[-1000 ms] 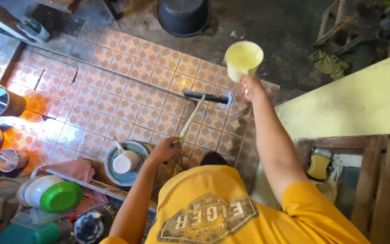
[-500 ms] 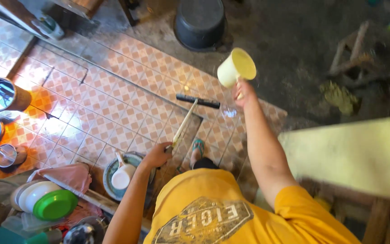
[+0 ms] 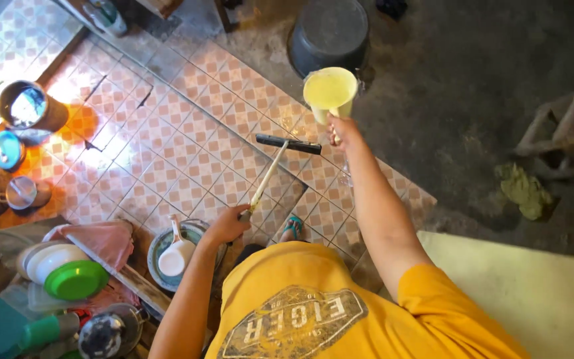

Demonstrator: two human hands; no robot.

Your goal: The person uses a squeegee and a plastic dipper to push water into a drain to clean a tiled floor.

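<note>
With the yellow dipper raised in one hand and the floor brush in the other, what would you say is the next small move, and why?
Probably tip the yellow dipper so it empties onto the tiled floor near the brush head. The right hand holds it upright above the tiles, while the left hand grips the brush handle, ready to scrub.

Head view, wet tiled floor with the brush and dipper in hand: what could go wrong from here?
1. The tiled floor gleams wet, and the foot in a blue sandal stands on it: a slip seems possible.
2. The right hand holds the yellow dipper out at arm's length; it could spill.
3. The left hand alone grips the long brush, so control may be weak.
</note>
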